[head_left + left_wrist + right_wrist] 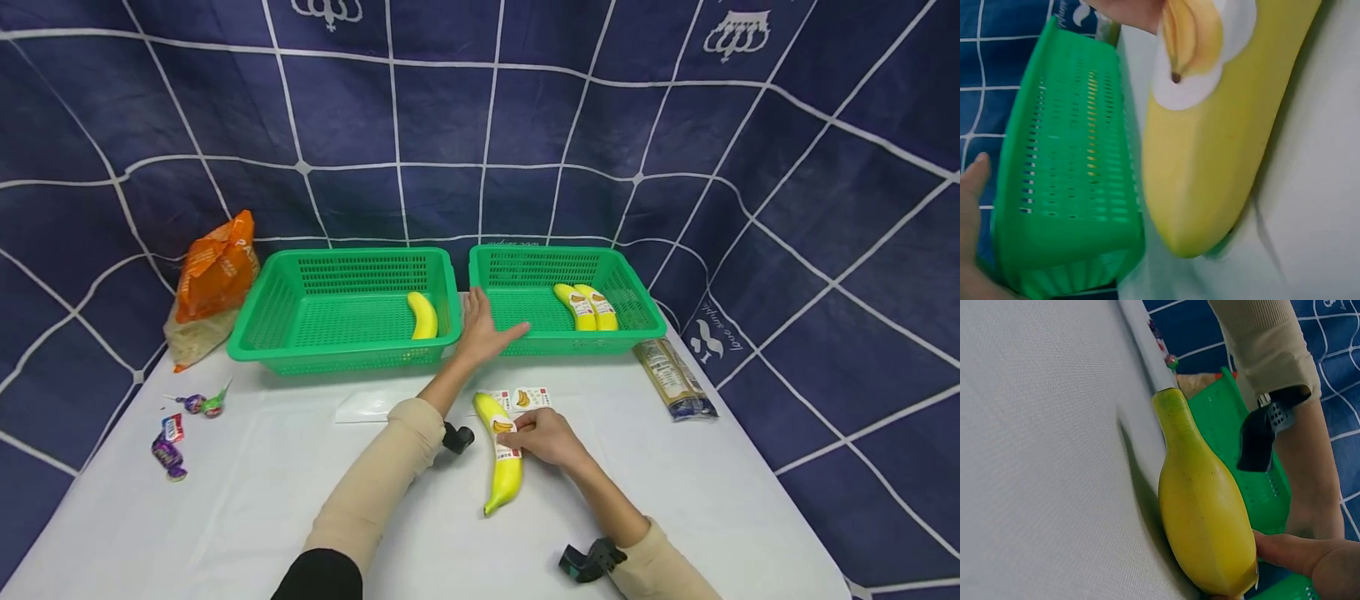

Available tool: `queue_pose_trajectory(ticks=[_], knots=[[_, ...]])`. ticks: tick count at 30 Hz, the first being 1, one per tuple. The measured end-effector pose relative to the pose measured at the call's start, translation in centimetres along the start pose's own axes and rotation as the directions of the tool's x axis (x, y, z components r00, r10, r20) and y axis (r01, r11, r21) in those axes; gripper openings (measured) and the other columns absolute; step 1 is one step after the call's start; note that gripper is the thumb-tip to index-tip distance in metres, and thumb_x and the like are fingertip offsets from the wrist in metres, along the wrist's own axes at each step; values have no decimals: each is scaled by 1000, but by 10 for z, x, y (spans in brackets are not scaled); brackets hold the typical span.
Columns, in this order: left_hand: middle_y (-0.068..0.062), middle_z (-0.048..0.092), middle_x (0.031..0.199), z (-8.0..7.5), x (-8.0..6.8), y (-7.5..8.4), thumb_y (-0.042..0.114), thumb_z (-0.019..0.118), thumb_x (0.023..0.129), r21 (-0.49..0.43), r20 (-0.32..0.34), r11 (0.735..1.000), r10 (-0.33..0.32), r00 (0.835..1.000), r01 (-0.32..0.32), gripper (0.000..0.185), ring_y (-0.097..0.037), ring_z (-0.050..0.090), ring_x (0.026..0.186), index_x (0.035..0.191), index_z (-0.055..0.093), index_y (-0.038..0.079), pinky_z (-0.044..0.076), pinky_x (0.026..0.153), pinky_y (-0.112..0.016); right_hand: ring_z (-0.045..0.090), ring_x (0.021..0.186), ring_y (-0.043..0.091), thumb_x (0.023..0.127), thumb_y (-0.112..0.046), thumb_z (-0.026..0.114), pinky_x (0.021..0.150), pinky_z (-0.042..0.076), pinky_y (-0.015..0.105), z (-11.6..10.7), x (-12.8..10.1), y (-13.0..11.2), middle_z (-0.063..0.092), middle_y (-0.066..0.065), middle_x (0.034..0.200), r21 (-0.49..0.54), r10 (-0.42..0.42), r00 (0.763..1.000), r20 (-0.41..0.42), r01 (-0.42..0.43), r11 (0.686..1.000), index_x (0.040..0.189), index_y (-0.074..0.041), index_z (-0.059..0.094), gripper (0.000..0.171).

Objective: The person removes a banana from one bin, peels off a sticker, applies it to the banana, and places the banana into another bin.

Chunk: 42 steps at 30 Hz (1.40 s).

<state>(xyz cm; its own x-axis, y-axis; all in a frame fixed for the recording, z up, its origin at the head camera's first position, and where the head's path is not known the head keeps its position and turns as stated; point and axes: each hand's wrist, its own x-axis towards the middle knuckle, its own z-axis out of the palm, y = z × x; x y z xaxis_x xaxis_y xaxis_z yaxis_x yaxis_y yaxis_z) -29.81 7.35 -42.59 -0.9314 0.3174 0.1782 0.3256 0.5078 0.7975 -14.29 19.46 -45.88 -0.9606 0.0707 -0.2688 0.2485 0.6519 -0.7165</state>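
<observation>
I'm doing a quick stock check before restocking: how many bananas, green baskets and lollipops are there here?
Bananas: 4
Green baskets: 2
Lollipops: 2
Total: 8

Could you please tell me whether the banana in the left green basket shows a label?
No, that banana shows only plain yellow skin, unlike the two labelled bananas in the right green basket.
</observation>
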Motion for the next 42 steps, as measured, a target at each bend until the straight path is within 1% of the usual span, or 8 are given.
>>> queue_pose_trajectory(ticks=[2,7,14,21,23,28,32,42], knots=[[-16,-12,164,3,1,-3,58,68,81,0,-17,1000,-5,1000,5,118,-32,-11,152,155,-3,-1,2,125,-48,59,65,13,75,-37,82,57,44,24,1,0,1,68,2,74,3,0,1000,6,0,1000,96,-3,69,42],[-9,-15,164,8,-3,-3,59,71,79,-31,-39,999,-33,999,31,119,-33,2,152,156,1,1,17,123,-48,60,65,14,75,-36,82,57,45,24,0,1,1,67,3,74,15,7,1000,11,-7,1000,96,-3,69,42],[-13,-14,164,11,-12,3,54,71,81,-52,-33,996,-78,996,76,116,-35,7,151,155,0,0,29,119,-48,61,64,13,73,-36,84,57,48,24,-2,0,0,66,4,74,28,25,1000,7,-25,999,90,-4,67,40],[-14,-12,164,6,-15,2,55,74,79,-50,-43,996,-78,996,76,119,-47,37,138,156,1,0,47,102,-52,64,62,14,73,-35,84,57,52,25,1,2,-2,68,4,76,42,29,1000,1,-29,999,89,-4,68,39],[-13,-13,165,5,-14,-1,56,74,78,-46,-48,996,-80,996,77,120,-46,36,139,156,1,1,47,103,-52,64,62,14,72,-35,84,56,52,25,1,2,-3,68,4,75,41,33,999,0,-33,999,88,-4,69,38],[-8,-16,164,2,-11,-7,55,77,76,-64,-53,995,-85,995,82,123,-41,22,147,156,-1,1,37,113,-52,63,61,15,72,-34,84,55,51,25,-2,2,-5,69,4,75,25,27,1000,-8,-27,999,87,-3,71,37],[-7,-18,164,3,-11,-8,54,77,76,-77,-40,993,-87,995,84,124,-39,17,149,156,-3,2,35,114,-53,64,61,15,72,-32,84,56,52,27,-8,-3,-6,70,4,75,14,22,1000,-10,-22,1000,86,-4,72,34],[-10,-15,164,9,-11,-3,55,75,77,-73,-24,995,-75,997,73,124,-41,18,148,156,-5,2,38,111,-55,69,68,16,73,-29,83,69,59,38,-46,-16,-14,72,6,79,32,30,999,35,-31,999,98,1,72,41]])
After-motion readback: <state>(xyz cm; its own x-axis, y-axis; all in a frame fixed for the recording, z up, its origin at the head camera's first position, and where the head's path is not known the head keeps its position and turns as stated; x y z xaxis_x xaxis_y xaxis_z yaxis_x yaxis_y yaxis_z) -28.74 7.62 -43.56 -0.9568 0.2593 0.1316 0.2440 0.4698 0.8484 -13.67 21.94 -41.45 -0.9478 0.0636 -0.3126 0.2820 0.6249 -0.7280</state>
